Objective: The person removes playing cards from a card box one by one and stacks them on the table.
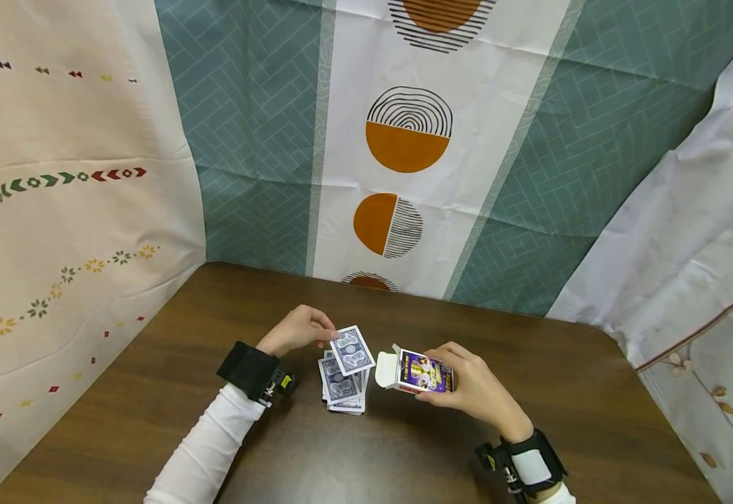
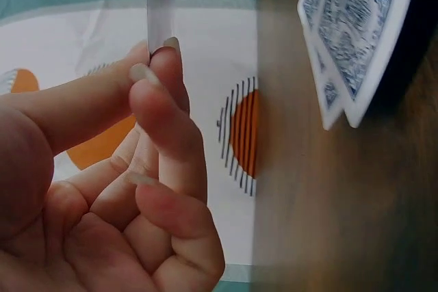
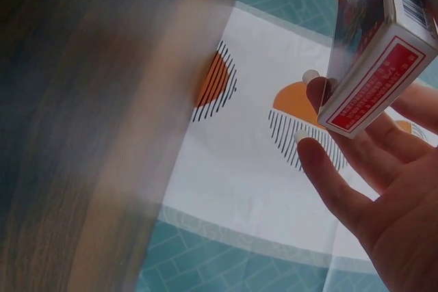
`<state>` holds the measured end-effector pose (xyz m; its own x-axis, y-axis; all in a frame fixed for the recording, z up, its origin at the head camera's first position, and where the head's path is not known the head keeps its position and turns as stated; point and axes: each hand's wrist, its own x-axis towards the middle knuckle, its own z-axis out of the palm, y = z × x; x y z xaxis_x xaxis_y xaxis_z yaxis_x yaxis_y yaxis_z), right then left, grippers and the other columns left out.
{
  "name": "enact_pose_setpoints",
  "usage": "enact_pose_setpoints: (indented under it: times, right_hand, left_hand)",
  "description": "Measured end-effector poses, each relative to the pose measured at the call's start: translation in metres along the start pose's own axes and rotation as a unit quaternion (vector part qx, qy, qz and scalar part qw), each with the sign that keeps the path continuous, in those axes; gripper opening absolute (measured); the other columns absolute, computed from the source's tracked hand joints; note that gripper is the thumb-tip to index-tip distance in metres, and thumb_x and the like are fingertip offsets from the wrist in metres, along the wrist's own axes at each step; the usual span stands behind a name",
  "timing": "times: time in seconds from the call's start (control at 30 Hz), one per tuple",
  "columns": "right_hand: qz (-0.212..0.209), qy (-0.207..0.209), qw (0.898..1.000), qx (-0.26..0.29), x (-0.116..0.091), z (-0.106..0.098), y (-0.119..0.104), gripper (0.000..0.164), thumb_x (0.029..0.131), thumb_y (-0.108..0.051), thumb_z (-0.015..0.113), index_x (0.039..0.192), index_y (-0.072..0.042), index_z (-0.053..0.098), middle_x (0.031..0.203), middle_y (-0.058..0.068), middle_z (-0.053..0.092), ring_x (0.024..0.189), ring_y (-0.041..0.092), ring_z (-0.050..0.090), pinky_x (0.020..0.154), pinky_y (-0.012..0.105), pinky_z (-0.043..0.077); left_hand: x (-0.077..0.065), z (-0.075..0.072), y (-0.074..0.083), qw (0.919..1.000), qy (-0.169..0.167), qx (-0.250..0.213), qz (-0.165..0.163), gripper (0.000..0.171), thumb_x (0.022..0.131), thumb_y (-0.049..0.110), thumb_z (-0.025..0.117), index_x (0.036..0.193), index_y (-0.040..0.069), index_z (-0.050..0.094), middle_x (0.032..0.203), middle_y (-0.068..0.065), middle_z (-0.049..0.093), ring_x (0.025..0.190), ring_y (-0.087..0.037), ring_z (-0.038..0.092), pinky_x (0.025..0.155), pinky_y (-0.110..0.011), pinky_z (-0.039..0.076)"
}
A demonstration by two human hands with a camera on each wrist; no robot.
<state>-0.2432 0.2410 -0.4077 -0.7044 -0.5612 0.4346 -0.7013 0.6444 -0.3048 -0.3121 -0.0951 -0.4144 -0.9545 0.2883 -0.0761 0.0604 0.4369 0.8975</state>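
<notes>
Between thumb and fingertips my left hand [image 1: 303, 329] pinches a blue-backed playing card [image 1: 351, 350] by its corner. In the left wrist view that card [image 2: 159, 5] appears edge-on. Below it, a loose pile of playing cards [image 1: 341, 385] lies face down on the table, fanned unevenly. My right hand [image 1: 467, 381] grips a purple card box [image 1: 426, 372] by its sides, above the table. The box's white flap [image 1: 386, 369] hangs open towards the cards. The right wrist view shows the box's red-and-white end [image 3: 376, 83]; its inside is hidden from me.
The dark brown wooden table [image 1: 265, 294] reaches to a patterned cloth [image 1: 379, 161] hanging behind it. Other cloths hang at the left [image 1: 57, 210] and right [image 1: 687, 245]. Each wrist wears a black strap with a small camera.
</notes>
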Motion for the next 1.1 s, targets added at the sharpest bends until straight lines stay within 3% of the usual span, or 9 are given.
enact_pose_setpoints:
  times: [0.2,0.33,0.57,0.87,0.97,1.1]
  right_hand:
    - [-0.001,0.005,1.000,-0.003,0.001,-0.003,0.002,0.059,0.068,-0.044,0.086,0.112,-0.009,0.067,0.105,-0.001,0.062,0.083,0.006,0.055,0.067,0.018,0.049]
    - [-0.004,0.006,1.000,-0.002,0.001,-0.003,0.003,0.059,0.068,-0.044,0.086,0.112,-0.009,0.067,0.105,-0.001,0.062,0.083,0.006,0.055,0.067,0.018,0.049]
    - [-0.003,0.006,1.000,0.000,0.001,-0.003,0.004,0.059,0.068,-0.045,0.085,0.112,-0.009,0.067,0.105,-0.001,0.062,0.083,0.006,0.054,0.066,0.018,0.049]
    - [0.006,0.004,1.000,0.000,0.001,-0.004,0.004,0.059,0.068,-0.044,0.086,0.112,-0.009,0.067,0.105,-0.001,0.062,0.083,0.006,0.054,0.067,0.018,0.049]
    - [0.008,0.000,1.000,0.001,0.001,-0.003,0.003,0.060,0.069,-0.045,0.085,0.113,-0.009,0.066,0.105,-0.001,0.061,0.083,0.006,0.054,0.066,0.018,0.048]
    - [0.009,-0.003,1.000,0.003,-0.001,-0.003,0.002,0.060,0.070,-0.047,0.084,0.113,-0.010,0.066,0.105,-0.002,0.061,0.083,0.006,0.054,0.066,0.018,0.048]
  left_hand:
    - [0.004,0.000,-0.007,0.9997,0.001,0.018,-0.015,0.010,0.086,0.005,0.070,0.089,-0.004,0.072,0.069,-0.001,0.062,0.058,-0.012,0.054,0.061,-0.029,0.046]
    - [0.004,0.005,-0.009,0.9977,0.009,0.060,-0.029,0.009,0.082,0.007,0.075,0.082,-0.001,0.073,0.067,-0.002,0.063,0.057,-0.013,0.054,0.056,-0.025,0.043]
    - [0.006,0.015,-0.015,0.9804,0.059,0.183,-0.041,0.018,0.073,0.016,0.084,0.068,0.006,0.069,0.067,-0.002,0.062,0.055,-0.013,0.052,0.052,-0.024,0.038]
    - [0.008,0.019,-0.015,0.9700,0.067,0.231,-0.035,0.023,0.073,0.018,0.084,0.068,0.007,0.065,0.066,-0.003,0.061,0.053,-0.014,0.055,0.051,-0.025,0.039]
    - [0.002,0.020,-0.007,0.9702,0.070,0.232,-0.012,0.023,0.077,0.021,0.081,0.070,0.007,0.064,0.065,-0.002,0.058,0.056,-0.013,0.052,0.052,-0.024,0.037]
    - [-0.012,0.029,0.022,0.9825,0.035,0.171,0.064,0.017,0.085,0.023,0.074,0.077,0.009,0.068,0.065,0.002,0.054,0.060,-0.012,0.046,0.055,-0.023,0.035]
